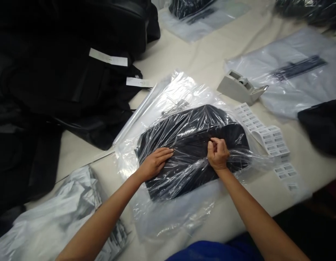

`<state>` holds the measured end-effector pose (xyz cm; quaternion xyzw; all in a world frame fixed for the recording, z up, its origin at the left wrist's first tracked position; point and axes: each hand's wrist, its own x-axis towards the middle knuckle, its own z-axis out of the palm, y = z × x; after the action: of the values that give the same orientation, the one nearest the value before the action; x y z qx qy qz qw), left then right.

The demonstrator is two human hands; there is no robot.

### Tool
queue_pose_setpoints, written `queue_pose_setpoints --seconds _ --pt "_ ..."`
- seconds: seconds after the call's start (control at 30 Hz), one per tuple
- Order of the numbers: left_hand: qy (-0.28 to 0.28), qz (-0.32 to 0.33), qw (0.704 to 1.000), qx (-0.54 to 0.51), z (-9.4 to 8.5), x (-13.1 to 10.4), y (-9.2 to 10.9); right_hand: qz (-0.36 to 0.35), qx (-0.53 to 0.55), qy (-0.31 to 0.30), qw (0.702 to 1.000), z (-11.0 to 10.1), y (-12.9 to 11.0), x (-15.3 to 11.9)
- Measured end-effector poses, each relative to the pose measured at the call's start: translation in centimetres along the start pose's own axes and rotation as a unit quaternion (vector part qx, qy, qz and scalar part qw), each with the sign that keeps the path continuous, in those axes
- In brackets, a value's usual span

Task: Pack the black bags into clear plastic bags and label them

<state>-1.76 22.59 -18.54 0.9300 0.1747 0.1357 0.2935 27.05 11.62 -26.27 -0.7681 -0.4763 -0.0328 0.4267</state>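
Observation:
A black item (189,132), which looks like a folded bag, lies inside a clear plastic bag (168,214) in the middle of the table. My left hand (156,163) rests on the plastic over its left part, fingers stretched out and close together. Over the right part, my right hand (218,153) is closed, fingers curled in a pinch at the plastic surface. Whatever is between those fingertips is too small to make out.
Black bags with white tags (108,57) are piled at the left. Silvery plastic packets (62,206) lie at the lower left. A tape dispenser (238,87) and barcode label sheets (271,139) are at the right, near another plastic bag (293,47) and a black item (322,125).

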Motion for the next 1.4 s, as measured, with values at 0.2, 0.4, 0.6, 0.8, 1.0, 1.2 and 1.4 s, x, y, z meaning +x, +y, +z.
queue_pose_setpoints --seconds 0.2,0.4,0.6,0.8,1.0,1.2,1.4 --pt "0.072 -0.020 0.997 -0.009 2.5 -0.4 -1.7 -0.163 0.145 -0.233 0.948 -5.1 -4.1 1.3" --pt "0.087 -0.004 0.996 0.034 2.7 -0.7 -1.3 -0.418 0.058 -0.422 0.802 -5.5 -8.7 -1.4" --pt "0.091 -0.013 0.996 0.022 2.9 -0.8 -1.5 -0.418 0.089 -0.455 0.781 -2.1 -11.3 -1.3" --pt "0.094 -0.015 0.995 0.004 2.8 -0.9 -1.7 -0.314 0.234 -0.551 0.737 -1.8 -13.6 -0.2" --pt "0.131 -0.020 0.990 -0.048 2.5 -0.6 -1.5 -0.048 0.279 -0.605 0.744 1.0 -12.6 -1.2" --pt "0.130 -0.110 0.975 -0.142 -0.2 -3.4 2.1 0.080 0.316 -0.580 0.746 2.9 -11.6 -2.2" --pt "0.005 -0.189 0.981 -0.037 -2.1 -9.3 5.8 0.121 0.340 -0.588 0.724 3.5 -11.5 -1.7"
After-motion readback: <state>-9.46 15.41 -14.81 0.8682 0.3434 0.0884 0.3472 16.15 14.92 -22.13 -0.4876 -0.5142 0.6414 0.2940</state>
